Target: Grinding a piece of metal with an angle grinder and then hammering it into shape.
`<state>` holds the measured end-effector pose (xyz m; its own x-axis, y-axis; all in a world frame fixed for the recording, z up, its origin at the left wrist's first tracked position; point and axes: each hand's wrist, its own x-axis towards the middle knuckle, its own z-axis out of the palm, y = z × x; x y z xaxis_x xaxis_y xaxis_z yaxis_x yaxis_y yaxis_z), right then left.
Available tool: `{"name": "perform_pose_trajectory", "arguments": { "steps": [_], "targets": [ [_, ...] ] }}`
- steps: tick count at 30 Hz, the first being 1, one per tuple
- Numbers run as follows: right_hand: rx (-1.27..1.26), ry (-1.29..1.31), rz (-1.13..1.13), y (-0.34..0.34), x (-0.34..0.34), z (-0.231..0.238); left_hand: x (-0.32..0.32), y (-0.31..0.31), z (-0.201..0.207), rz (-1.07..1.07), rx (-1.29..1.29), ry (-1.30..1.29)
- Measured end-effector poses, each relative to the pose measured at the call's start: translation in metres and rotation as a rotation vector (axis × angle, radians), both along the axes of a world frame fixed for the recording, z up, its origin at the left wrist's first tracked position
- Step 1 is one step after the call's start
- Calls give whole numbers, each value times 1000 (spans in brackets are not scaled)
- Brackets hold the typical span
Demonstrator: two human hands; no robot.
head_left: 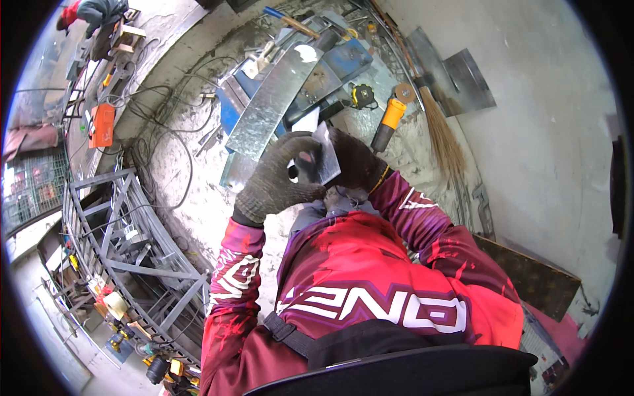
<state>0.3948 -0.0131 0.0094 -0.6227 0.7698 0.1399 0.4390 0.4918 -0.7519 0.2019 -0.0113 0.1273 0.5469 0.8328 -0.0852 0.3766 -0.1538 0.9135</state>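
A small flat piece of sheet metal (328,157) stands tilted between my two gloved hands, in front of my body. My left hand (281,175), in a dark knit glove, curls its fingers and thumb round the plate's left side, leaving a small gap in the grip. On the other side my right hand (360,162) grips the plate, its fingers partly hidden behind it. Just beyond the right hand lies a yellow and black angle grinder (391,120) with a brown disc (405,92). A long metal strip (272,105) slopes away past the left hand.
A black and yellow tape measure (362,96) and a blue-handled hammer (290,22) lie among metal scraps ahead. A straw broom (436,125) rests along the right wall. Cables (155,132), a welded steel frame (132,231) and an orange box (102,125) are leftward. Another person (99,13) bends far left.
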Motion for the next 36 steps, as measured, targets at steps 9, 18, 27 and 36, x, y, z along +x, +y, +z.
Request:
{"name": "perform_pose_trajectory", "arguments": {
  "steps": [9, 18, 27, 36],
  "targets": [
    [-1075, 916, -240, -39, 2, -49, 1, -24, 0, -94, 145, -17],
    [-1596, 1739, 139, -16, -9, 4, -13, -12, 19, 19, -60, -363],
    [-645, 833, 0, -2, -21, 24, -19, 3, 16, 75, 351, 106],
    [-1028, 1103, -18, -5, -35, 26, -25, -2, -2, 104, 293, 136]
  ]
}}
